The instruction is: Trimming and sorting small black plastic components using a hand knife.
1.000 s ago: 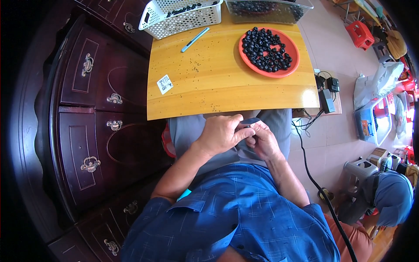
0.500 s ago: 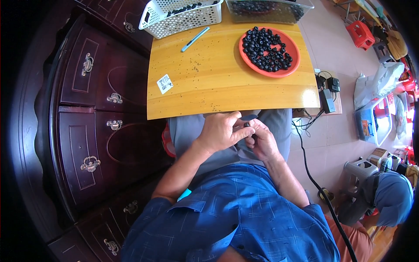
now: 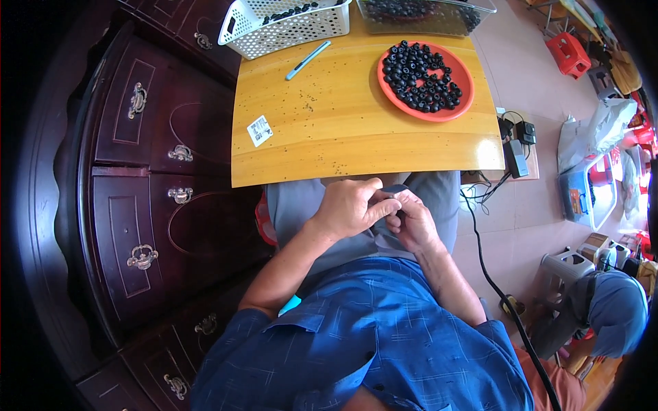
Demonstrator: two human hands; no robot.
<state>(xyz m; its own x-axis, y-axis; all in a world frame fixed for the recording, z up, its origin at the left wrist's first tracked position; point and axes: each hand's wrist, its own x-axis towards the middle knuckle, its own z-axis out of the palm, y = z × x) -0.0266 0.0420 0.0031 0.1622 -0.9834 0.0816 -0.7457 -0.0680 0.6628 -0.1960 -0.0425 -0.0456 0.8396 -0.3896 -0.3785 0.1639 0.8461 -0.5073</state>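
My left hand (image 3: 348, 207) and my right hand (image 3: 412, 220) are pressed together over my lap, just below the front edge of the wooden table (image 3: 356, 137). Their fingertips meet on a small dark piece (image 3: 395, 189), mostly hidden by the fingers. An orange plate (image 3: 460, 104) piled with small black round pieces sits at the table's far right, well away from both hands.
A white perforated basket (image 3: 288, 27) and a clear tray (image 3: 425, 17), both holding dark pieces, stand at the table's back. A blue pen (image 3: 307, 60) and a small white card (image 3: 260, 130) lie on it. A dark wooden cabinet (image 3: 137, 192) stands left; cables and another person are at right.
The hands stay together at the lap; the fingers have shifted slightly around the small dark piece. Nothing on the table has moved.
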